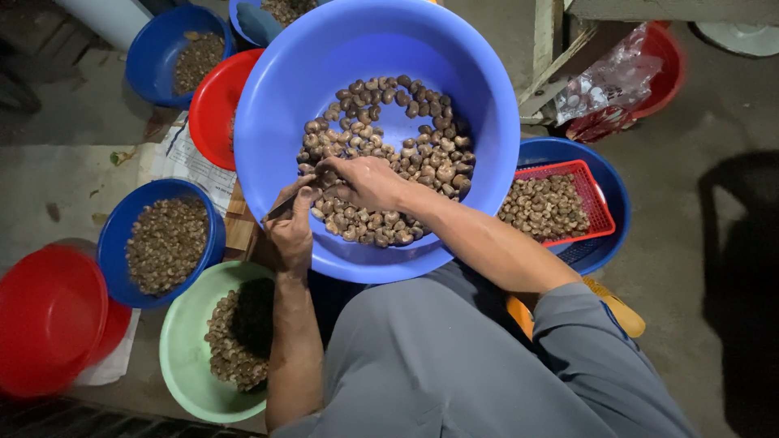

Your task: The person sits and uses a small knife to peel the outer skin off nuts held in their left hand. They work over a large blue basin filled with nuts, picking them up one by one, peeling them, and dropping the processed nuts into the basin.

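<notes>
Head view shows the right hand [369, 182] reaching into the big blue basin [276, 105], its fingers bent down on the brown nuts [422, 154] that lie in the basin's bottom; whether it pinches one I cannot tell. The left hand [290, 231] rests at the basin's near left rim, closed around a thin dark tool [280, 209]. On the floor, a green bowl [182, 357] and a small blue bowl [114, 243] with nuts stand to the left, a red bowl [49, 316] beside them. A red basket [596, 195] with nuts sits in a blue bowl to the right.
</notes>
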